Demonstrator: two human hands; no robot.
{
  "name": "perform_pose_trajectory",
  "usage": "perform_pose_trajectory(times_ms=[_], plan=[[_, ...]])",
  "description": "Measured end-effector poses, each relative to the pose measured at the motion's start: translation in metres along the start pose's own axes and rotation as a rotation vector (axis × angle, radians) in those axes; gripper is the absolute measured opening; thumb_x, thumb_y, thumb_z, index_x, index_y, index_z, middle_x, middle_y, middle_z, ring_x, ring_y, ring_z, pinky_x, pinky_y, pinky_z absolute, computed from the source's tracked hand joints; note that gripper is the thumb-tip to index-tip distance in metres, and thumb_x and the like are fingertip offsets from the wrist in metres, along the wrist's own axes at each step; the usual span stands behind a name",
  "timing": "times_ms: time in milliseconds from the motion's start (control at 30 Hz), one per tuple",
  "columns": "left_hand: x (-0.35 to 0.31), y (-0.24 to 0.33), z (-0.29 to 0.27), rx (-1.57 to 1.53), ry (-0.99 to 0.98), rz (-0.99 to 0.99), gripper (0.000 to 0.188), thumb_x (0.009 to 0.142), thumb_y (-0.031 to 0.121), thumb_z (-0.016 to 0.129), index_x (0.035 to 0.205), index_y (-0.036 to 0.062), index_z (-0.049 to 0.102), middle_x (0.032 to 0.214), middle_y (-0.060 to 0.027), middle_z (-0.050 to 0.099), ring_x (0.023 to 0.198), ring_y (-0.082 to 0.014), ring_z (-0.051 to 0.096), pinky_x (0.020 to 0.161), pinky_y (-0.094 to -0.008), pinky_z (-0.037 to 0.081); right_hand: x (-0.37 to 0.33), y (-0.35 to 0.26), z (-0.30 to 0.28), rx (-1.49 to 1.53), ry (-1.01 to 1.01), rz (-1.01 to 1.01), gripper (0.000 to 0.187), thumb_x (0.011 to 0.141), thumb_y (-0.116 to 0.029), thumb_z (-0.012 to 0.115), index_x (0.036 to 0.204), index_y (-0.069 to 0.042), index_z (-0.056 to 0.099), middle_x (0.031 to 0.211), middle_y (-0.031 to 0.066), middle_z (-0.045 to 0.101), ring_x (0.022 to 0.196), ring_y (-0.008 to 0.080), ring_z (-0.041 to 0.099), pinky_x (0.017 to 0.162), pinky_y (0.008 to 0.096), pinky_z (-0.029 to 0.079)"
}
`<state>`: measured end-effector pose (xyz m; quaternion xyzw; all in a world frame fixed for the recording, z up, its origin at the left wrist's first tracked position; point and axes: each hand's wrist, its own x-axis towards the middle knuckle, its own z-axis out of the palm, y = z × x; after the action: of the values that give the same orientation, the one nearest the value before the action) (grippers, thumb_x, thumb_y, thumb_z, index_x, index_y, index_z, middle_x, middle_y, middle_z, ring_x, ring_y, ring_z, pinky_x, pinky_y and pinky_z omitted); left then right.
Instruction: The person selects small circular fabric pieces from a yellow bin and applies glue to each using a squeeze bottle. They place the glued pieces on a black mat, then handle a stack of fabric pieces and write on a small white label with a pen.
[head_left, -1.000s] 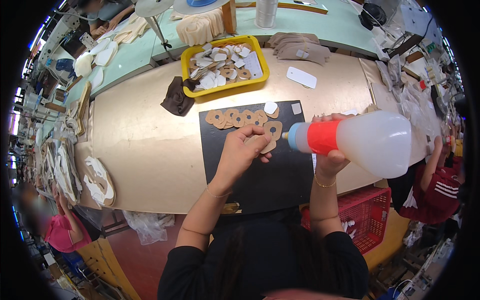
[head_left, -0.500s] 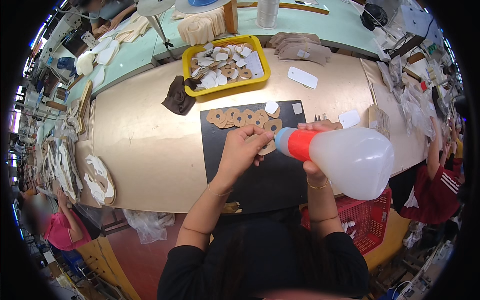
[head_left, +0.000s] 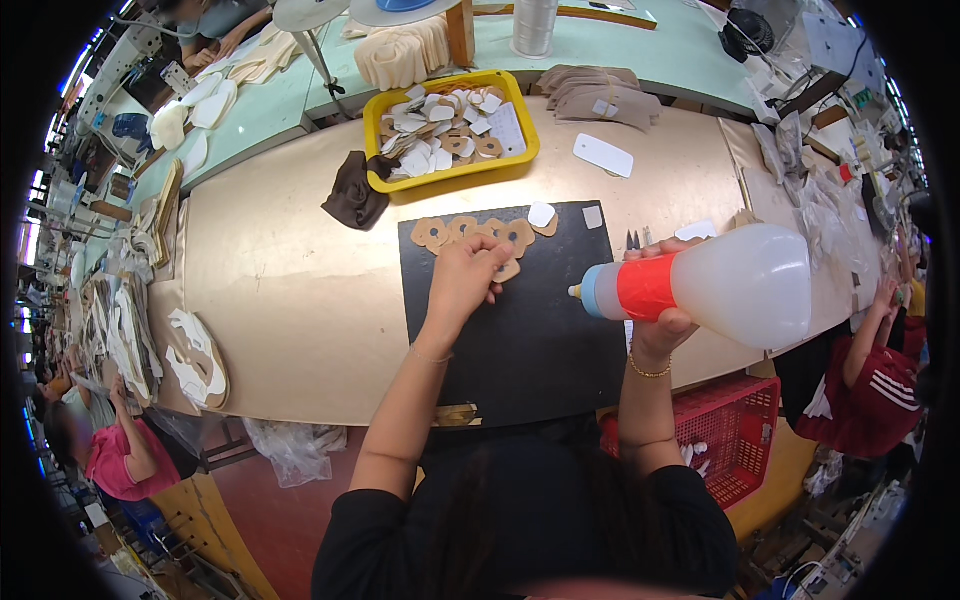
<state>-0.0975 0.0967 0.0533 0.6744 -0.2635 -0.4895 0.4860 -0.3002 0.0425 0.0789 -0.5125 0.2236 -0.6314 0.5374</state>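
My right hand (head_left: 664,325) is wrapped round a translucent squeeze bottle (head_left: 745,290) with a red band and a light blue collar. The bottle lies nearly level, its small nozzle pointing left, apart from the other hand. With fingers pinched, my left hand (head_left: 466,280) holds a small tan piece (head_left: 509,271) at the near side of a row of similar pieces. These tan pieces (head_left: 432,233), with dark-centred holes, overlap along the far part of a black mat (head_left: 530,360). At the row's right end a white rounded piece (head_left: 542,215) lies on a tan one.
Beyond the mat stands a yellow tray (head_left: 455,184) full of small white and tan pieces, a dark brown cloth (head_left: 357,192) beside it. A white card (head_left: 603,156) and stacked tan sheets (head_left: 605,97) lie far right. A red crate (head_left: 740,450) sits below the table's near edge. Other people work at both sides.
My left hand has moved left with the tan piece, toward the row. The bottle in my right hand has drawn away to the right, its nozzle now apart from the piece.
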Motion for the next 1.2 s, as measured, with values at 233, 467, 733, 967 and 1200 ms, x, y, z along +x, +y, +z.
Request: perform_pose_trajectory(times_ms=[233,467,733,967,1200], plan=[[0.009,-0.020,-0.028,-0.126,0.054,0.077,0.038,0.079,0.007,0.071,0.109,-0.0035,0.048,0.074,-0.0091,0.061,0.057,-0.0119,0.059,0.047,-0.0213,0.047,0.002,-0.004,-0.002,-0.066,0.019,-0.005,0.088,0.058,-0.063,0.079,0.112,-0.001,0.048,0.102,0.0065,0.052,0.092,0.0190,0.057,0.083,0.0401,0.052],[-0.011,-0.012,-0.026,-0.406,-0.114,0.138,0.030,0.079,0.001,0.070,0.104,-0.0006,0.053,0.085,-0.0094,0.062,0.069,-0.0138,0.061,0.057,-0.0233,0.051,0.008,-0.007,0.020,-0.080,0.032,-0.024,0.090,0.060,-0.067,0.075,0.113,0.001,0.049,0.097,0.0096,0.056,0.090,0.0234,0.058,0.084,0.0427,0.052],[-0.028,0.011,0.002,-0.444,-0.198,0.114,0.026,0.080,0.001,0.069,0.103,-0.0012,0.056,0.089,-0.0089,0.061,0.069,-0.0141,0.062,0.058,-0.0241,0.052,0.015,-0.006,0.029,0.001,-0.067,-0.117,0.089,0.061,-0.055,0.080,0.119,0.003,0.046,0.106,0.0110,0.057,0.100,0.0236,0.060,0.091,0.0419,0.051],[-0.037,0.019,0.012,-0.354,-0.201,0.157,0.027,0.082,0.002,0.068,0.105,-0.0036,0.056,0.096,-0.0100,0.060,0.069,-0.0142,0.063,0.058,-0.0238,0.052,0.012,-0.001,0.031,0.041,-0.202,-0.112,0.086,0.060,-0.048,0.084,0.120,0.000,0.047,0.109,0.0107,0.057,0.105,0.0223,0.058,0.094,0.0396,0.049],[-0.038,0.019,0.013,-0.408,-0.210,0.065,0.017,0.086,0.005,0.064,0.100,-0.0020,0.057,0.088,-0.0086,0.061,0.068,-0.0149,0.064,0.058,-0.0239,0.052,0.016,0.003,0.032,-0.130,-0.111,-0.177,0.087,0.060,-0.051,0.082,0.119,0.001,0.046,0.107,0.0102,0.057,0.102,0.0222,0.058,0.093,0.0392,0.049]])
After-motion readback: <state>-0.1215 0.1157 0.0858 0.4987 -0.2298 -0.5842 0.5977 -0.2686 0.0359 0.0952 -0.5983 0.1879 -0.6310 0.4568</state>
